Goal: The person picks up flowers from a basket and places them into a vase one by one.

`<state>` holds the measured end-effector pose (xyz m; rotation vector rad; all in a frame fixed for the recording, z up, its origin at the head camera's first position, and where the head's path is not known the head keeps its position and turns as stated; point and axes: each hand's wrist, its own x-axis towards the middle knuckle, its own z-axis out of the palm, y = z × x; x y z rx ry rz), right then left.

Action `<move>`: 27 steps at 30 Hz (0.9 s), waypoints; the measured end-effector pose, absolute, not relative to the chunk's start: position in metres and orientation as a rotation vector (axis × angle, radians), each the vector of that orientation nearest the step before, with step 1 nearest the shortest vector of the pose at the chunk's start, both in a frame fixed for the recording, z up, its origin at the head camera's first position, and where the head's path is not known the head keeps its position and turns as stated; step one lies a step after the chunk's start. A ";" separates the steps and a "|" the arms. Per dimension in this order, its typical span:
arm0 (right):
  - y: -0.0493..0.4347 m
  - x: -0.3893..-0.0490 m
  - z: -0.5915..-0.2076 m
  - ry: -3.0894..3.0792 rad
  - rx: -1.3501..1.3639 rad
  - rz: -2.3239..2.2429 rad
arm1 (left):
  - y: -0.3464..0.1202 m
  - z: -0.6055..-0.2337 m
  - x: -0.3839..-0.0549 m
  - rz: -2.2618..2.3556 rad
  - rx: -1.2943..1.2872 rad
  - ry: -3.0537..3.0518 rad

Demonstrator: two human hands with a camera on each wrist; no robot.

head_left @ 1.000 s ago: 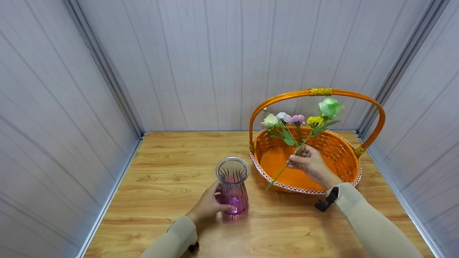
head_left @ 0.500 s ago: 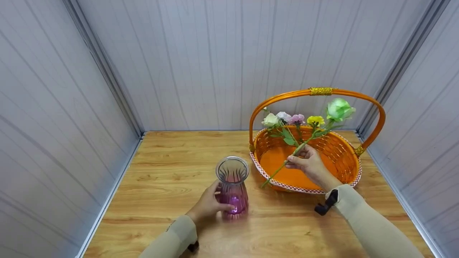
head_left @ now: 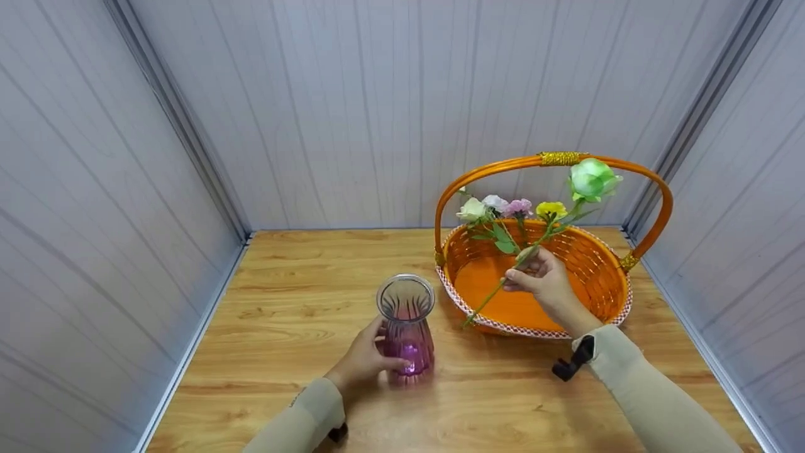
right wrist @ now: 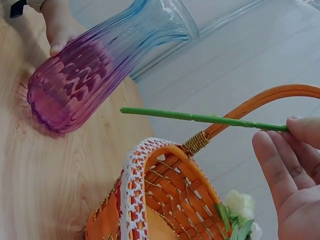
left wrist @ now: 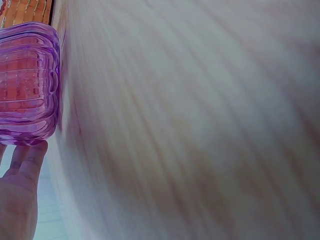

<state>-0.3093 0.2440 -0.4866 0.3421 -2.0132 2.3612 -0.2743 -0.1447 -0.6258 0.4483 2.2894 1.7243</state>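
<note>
A ribbed glass vase (head_left: 412, 340), fading from clear at the mouth to purple at the base, stands upright on the wooden table. My left hand (head_left: 361, 358) grips its lower part, thumb in front and fingers round the far side. Over the orange wicker basket (head_left: 534, 331), my right hand (head_left: 548, 286) pinches the stem of a pale green rose (head_left: 592, 180). The rose leans, bloom up to the right and bare stem end down to the left past the basket's front rim. In the right wrist view the green stem (right wrist: 205, 119) points towards the vase (right wrist: 75, 90).
Several other flowers rest at the basket's back left, among them a cream rose (head_left: 471, 209), a pink carnation (head_left: 518, 207) and a yellow one (head_left: 551, 210). The basket's tall handle (head_left: 484, 170) arches above them. Pale panel walls (head_left: 327, 113) enclose the table's back and sides.
The green rose has tilted in my right hand: its bloom has swung right, then slightly up, and the stem end has shifted a little. My left hand and the vase have stayed in place.
</note>
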 end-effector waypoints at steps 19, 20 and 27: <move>0.235 -0.297 -0.452 -1.699 0.338 2.346 | -0.145 -0.627 -0.273 1.755 0.449 2.265; 0.234 -0.297 -0.450 -1.680 0.343 2.355 | -0.145 -0.627 -0.274 1.760 0.458 2.261; 0.228 -0.293 -0.441 -1.625 0.350 2.379 | -0.145 -0.626 -0.274 1.774 0.481 2.248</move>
